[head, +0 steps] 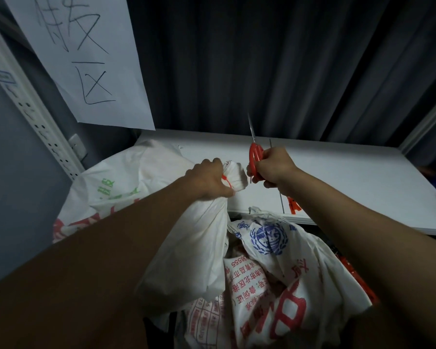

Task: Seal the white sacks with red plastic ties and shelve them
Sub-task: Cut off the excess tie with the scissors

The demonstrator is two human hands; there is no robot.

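Your left hand (208, 181) grips the neck of a sack (194, 250) in front of the shelf board (350, 177), with the tie (227, 183) around that neck just beside your fingers. Your right hand (275, 167) is just right of it, over the board, holding scissors (254, 157) with blades pointing up. Another sack (116, 180) lies on the board's left end. More sacks (275, 273) lie below, nearer you. A paper sheet (86, 59) hangs above left; a curtain (275, 66) hangs behind.

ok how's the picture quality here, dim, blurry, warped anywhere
Head view: dim overall, the curtain nearly black; wide-angle bending curves the shelf post and stretches both forearms; the left hand on the sack, the right hand and the scissors look slightly soft; no glare.
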